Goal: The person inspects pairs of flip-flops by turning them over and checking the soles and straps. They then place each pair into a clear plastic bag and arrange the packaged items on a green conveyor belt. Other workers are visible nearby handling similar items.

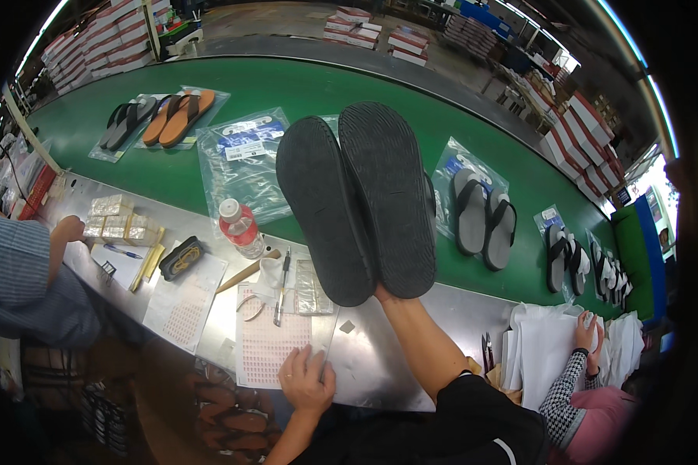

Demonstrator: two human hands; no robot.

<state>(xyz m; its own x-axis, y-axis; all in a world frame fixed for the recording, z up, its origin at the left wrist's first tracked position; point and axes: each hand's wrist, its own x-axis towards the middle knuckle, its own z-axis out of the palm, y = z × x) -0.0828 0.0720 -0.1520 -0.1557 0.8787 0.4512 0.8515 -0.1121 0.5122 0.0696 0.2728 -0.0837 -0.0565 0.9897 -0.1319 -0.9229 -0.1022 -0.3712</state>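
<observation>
A pair of black-soled flip-flops (392, 178) is raised over the bench, ribbed undersides facing me. My right hand (383, 296) grips them at the heel end; most of its fingers are hidden behind the soles. My left hand (307, 380) rests open on the metal bench, its fingers at the edge of a printed sheet (267, 353). A pen (284, 283) and a bundle of small wrapped packets (312, 288) lie close above that hand. Behind the raised pair, a clear plastic bag (229, 182) with a blue header and white label lies on the green belt.
The green conveyor belt (287, 89) also carries grey flip-flops (471, 221) and orange ones (171, 124) on bags. A bottle with a red label (241, 229) stands at the belt's edge. Co-workers' hands are at left (66, 230) and right (587, 335), the latter by white paper (543, 345).
</observation>
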